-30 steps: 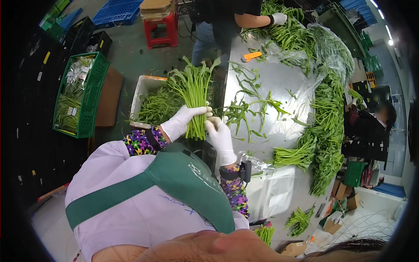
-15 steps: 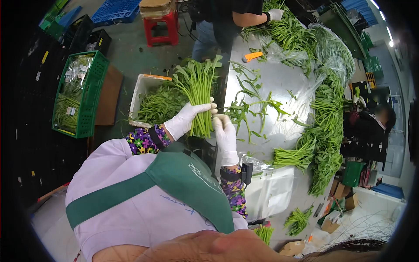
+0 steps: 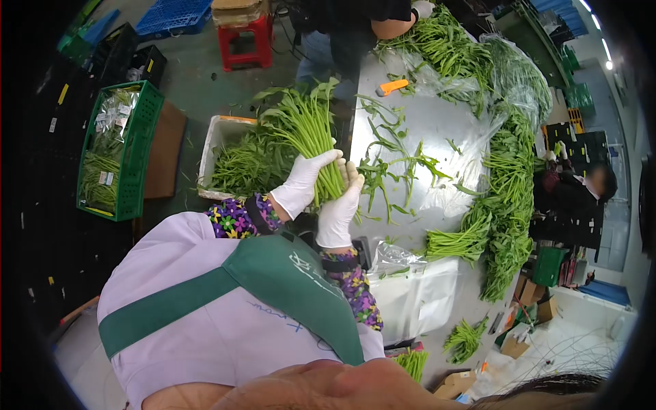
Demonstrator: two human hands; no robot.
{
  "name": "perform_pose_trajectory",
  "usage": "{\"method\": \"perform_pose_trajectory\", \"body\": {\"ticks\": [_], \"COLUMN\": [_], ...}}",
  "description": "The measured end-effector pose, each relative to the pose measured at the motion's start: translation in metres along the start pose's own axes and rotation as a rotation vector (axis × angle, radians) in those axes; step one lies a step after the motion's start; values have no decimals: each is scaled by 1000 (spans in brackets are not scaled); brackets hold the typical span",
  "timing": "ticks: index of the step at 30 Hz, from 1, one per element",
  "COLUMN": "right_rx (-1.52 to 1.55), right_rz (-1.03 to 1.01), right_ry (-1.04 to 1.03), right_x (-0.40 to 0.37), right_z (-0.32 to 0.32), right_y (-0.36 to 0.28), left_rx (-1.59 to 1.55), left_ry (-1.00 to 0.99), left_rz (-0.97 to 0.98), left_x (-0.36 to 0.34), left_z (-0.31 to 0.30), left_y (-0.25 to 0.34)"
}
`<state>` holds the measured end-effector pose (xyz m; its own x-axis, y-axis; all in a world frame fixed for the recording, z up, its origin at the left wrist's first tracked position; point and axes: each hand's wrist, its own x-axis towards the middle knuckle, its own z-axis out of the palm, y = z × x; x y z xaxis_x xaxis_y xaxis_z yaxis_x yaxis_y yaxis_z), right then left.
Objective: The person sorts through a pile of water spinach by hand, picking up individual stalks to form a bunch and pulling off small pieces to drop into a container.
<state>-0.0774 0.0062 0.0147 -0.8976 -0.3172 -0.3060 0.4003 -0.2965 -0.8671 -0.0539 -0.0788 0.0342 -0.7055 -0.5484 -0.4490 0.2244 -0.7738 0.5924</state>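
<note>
Head view, and we've got the bunch of greens (image 3: pixel 305 126) up in front of the chest, just off the near-left edge of the steel table (image 3: pixel 424 130) and over the white tub of greens (image 3: pixel 220 140). The left hand (image 3: pixel 304 181) is closed tight round the stems low down. The right hand (image 3: pixel 339 208) has come in: a moment ago it stood a little apart by the cut ends, and now it is pressed up to the left, fingers curled round the other side of the stems. The bunch has tipped too, its leafy tops now leaning away to the far left. So we judge the stems squeezed into one firm bundle between both gloves. Loose stems (image 3: pixel 391 171) lie on the table just right of the hands, an orange cutter (image 3: pixel 391 87) farther off.
</note>
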Motion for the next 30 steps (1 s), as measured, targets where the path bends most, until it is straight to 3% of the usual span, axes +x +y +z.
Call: {"method": "perform_pose_trajectory", "body": {"ticks": [1,3,5,6,7,10,12,13,15,19,24,25,26,27,29,30], "right_rx": [-138,-649,-823,-1013,-774,-694,-634,-635,-703,-949,-1003,-1051,-910,-904,-778,-770], "right_rz": [-46,-462,-452,-537,-301,-287,-73,-76,90,-115,5,-1,-25,-22,-23,-34], "right_ry": [-63,-132,-434,-515,-521,-531,-591,-585,-629,-470,-332,-309,-286,-231,-230,-201], "right_x": [3,3,-6,-8,-11,-6,1,1,-1,-20,-27,-28,-30,-32,-39,-45], "right_z": [-2,-15,-13,-13,-11,-10,-14,-15,-15,-3,-16,-25,-35,-45,-67,-78], "right_y": [-6,-23,-33,-28,-25,-25,-19,-19,-21,-35,-36,-36,-35,-38,-48,-50], "left_rx": [-16,16,164,154,119,39,146,147,383,511,362,249,133,214,650,964], "left_ry": [11,20,-13,-2,-70,-182,-205,-211,-244,-211,-286,-394,-495,-516,-623,-814], "left_rz": [-42,2,108,69,41,4,44,41,113,177,-176,-278,-389,-517,-399,-280], "left_x": [0,2,2,-2,-3,-13,-16,-16,-16,-21,-19,-22,-27,-33,-57,-62], "left_z": [-1,-6,-11,-5,-5,-5,-6,-10,-16,-17,-21,-20,-20,-25,-35,-43], "left_y": [8,9,2,1,-1,6,12,11,8,8,1,-1,-2,1,10,18]}}
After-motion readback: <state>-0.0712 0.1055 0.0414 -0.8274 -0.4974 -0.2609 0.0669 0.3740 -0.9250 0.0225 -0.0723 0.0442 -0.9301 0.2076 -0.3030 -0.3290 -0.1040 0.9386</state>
